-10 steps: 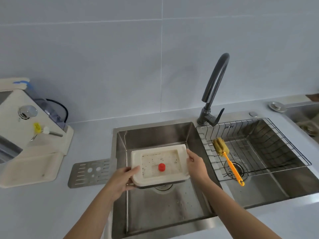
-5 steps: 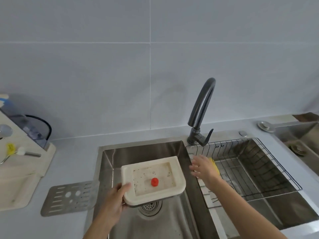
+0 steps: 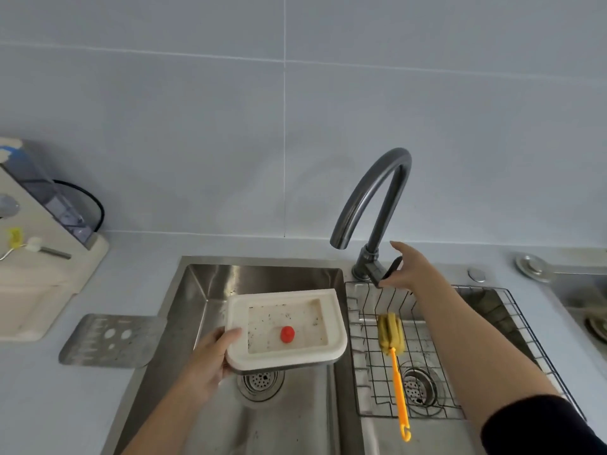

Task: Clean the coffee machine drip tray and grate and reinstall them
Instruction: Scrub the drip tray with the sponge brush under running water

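White plastic, speckled with dark coffee grounds: that was the drip tray (image 3: 282,297). The left hand (image 3: 210,359) held it level over the left basin of the sink (image 3: 262,277), above the drain, with the thumb pressed on the near-left rim and the fingers curled beneath. The right hand (image 3: 405,270) was at the faucet lever (image 3: 391,269), thumb under it and forefinger stretched out above, fingers spread rather than clamped. The step looked like turning on the water. It would go best with the lever opened gently and the tray brought under the spout tilted toward the drain, so the grounds ran off without splashing. A red float (image 3: 287,333) stood in the tray's shallow well. The steel grate (image 3: 111,339) lay on the counter just left of the sink — yet to be washed, I judged.
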The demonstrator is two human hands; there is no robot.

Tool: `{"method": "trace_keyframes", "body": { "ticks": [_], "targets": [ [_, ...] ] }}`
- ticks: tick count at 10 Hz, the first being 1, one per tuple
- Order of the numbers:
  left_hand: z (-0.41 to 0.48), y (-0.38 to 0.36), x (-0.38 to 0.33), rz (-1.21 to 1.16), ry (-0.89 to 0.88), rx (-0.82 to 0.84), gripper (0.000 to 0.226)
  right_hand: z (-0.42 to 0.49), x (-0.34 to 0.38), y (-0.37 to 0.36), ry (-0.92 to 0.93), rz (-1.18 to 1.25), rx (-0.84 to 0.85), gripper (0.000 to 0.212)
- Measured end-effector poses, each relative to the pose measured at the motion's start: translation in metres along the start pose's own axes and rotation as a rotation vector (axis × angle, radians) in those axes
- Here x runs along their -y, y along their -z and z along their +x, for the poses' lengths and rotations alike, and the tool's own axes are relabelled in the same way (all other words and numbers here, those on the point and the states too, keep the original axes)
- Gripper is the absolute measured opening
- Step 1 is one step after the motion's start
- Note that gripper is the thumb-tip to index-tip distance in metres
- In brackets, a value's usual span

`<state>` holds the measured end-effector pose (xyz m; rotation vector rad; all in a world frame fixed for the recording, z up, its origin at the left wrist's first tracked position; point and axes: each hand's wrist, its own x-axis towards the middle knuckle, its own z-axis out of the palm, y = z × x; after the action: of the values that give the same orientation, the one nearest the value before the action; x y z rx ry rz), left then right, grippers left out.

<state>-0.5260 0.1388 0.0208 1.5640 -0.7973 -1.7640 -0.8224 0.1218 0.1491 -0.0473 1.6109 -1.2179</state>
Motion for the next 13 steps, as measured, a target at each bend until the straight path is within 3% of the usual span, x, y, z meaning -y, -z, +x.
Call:
{"method": "trace_keyframes", "body": {
  "ticks": [2,3,4,5,6,7,8,9,11,13],
  "targets": [
    [0.005,-0.005,-0.007,0.02,-0.001,0.034,0.011,0.096,-0.005,0.011,0.042,-0.757,-0.022,0.04],
    [0.007,-0.005,-0.01,0.024,0.001,0.041,0.014,0.083,-0.007,0.005,0.102,-0.771,-0.134,0.042],
    [0.008,-0.006,-0.012,0.028,0.001,0.045,0.015,0.073,-0.01,0.006,0.177,-0.72,-0.186,0.04],
    [0.008,-0.006,-0.014,0.017,0.006,0.047,0.012,0.076,-0.008,0.003,-0.021,-0.154,-0.123,0.005],
    [0.007,-0.007,-0.015,0.012,0.008,0.043,0.003,0.078,-0.013,0.011,0.059,-0.467,-0.087,0.012],
    [0.006,-0.008,-0.015,0.008,0.006,0.042,0.002,0.074,-0.01,0.008,-0.072,-0.158,-0.057,0.007],
    [0.007,-0.009,-0.015,0.01,0.013,0.045,0.002,0.079,-0.011,0.009,-0.118,-0.011,-0.025,0.011],
    [0.008,-0.009,-0.014,0.016,0.022,0.063,0.002,0.076,-0.013,0.009,-0.139,0.034,-0.031,0.009],
    [0.011,-0.012,-0.012,0.01,0.028,0.08,0.006,0.075,-0.015,0.008,-0.133,0.062,-0.027,0.043],
    [0.013,-0.013,-0.011,0.005,0.036,0.09,0.008,0.079,-0.015,0.01,-0.13,0.062,-0.02,0.041]
  ]
}}
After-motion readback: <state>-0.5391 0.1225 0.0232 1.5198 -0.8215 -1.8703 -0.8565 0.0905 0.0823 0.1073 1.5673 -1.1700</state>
